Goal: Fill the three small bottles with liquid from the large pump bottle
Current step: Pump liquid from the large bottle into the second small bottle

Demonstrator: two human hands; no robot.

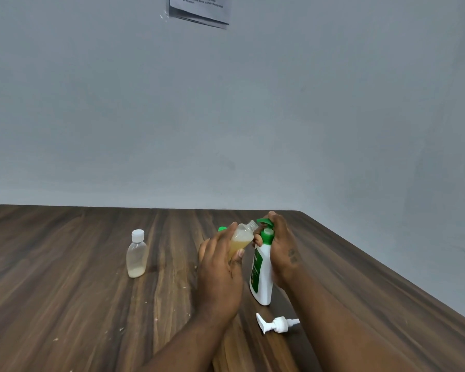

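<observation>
Tilting looks risky tbh: left hand (220,269) grips the open small bottle (242,237) at the nozzle (261,220), right hand (279,245) clutches the pump bottle (263,277) on the table (65,264). Slight misalignment and liquid dribbles outside.

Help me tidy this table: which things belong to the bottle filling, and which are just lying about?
In use: large pump bottle gripped by right hand; open small bottle in left hand; capped small bottle.
Lying about: loose white pump head; paper on wall.
</observation>
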